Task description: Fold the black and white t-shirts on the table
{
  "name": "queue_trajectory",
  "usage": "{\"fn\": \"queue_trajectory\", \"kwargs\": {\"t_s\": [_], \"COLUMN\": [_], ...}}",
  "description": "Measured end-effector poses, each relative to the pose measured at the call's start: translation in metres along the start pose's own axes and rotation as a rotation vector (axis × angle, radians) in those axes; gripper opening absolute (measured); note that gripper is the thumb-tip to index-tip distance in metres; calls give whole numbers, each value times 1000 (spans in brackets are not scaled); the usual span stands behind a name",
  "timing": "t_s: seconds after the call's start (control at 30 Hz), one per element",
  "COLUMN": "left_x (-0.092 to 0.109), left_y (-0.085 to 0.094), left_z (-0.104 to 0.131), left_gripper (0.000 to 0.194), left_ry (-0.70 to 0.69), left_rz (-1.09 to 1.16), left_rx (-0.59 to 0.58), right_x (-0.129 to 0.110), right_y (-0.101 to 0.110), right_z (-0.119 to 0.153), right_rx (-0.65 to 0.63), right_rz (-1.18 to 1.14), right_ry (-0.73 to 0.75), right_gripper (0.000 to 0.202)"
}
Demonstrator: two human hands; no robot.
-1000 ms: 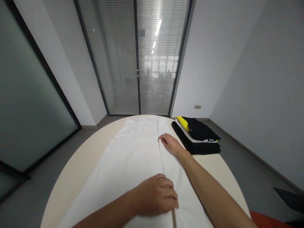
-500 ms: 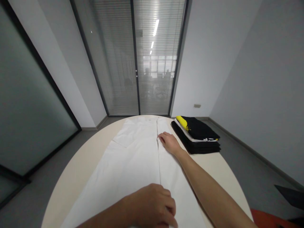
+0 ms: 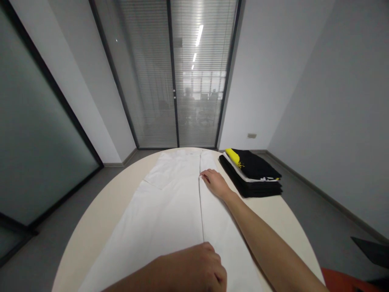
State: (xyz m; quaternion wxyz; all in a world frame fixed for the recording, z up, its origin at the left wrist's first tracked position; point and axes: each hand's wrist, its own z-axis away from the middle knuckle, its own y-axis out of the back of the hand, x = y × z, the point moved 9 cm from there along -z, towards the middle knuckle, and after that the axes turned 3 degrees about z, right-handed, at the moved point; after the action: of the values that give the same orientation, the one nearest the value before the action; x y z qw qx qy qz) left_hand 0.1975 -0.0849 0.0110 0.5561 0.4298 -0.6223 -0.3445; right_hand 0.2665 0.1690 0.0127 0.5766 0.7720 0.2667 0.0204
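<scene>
A white garment (image 3: 164,215) lies spread lengthwise, with a flap folded over along its right side. My right hand (image 3: 214,182) pinches the flap's edge near the far part of the cloth, its fingers closed on the fabric. Close to me, my left hand (image 3: 206,267) is curled over the near part of the same edge. Its fingers are bent together, and their tips and whatever they hold are hidden beneath the hand.
Right of the garment, a stack of folded dark clothes (image 3: 255,170) with a yellow patch sits near the edge of the round table (image 3: 100,219). Beyond stand glass doors with blinds (image 3: 200,113). A red object (image 3: 349,280) shows at lower right.
My left hand has moved slightly down and its fingers have closed more. The flap's edge has shifted a little left, and my right hand has moved slightly left with it.
</scene>
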Motion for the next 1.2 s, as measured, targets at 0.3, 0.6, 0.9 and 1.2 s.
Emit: {"fn": "queue_trajectory", "kwargs": {"t_s": [0.3,0.6,0.9,1.2], "left_x": [1,-44,-43,-48], "left_y": [-8,26,25,30], "left_z": [5,32,28,34], "left_gripper": [25,72,35,17], "left_ry": [-51,351,263,282], "left_rz": [117,7,76,241], "left_rx": [-74,235,160,97], "right_x": [-4,-2,0,3], "right_y": [-13,-12,-1,-7], "right_z": [4,6,6,7], "right_rx": [-42,-50,61,45], "right_rz": [-22,-57,-95,-88], "right_ry": [87,87,46,41], "right_gripper": [34,38,27,28]}}
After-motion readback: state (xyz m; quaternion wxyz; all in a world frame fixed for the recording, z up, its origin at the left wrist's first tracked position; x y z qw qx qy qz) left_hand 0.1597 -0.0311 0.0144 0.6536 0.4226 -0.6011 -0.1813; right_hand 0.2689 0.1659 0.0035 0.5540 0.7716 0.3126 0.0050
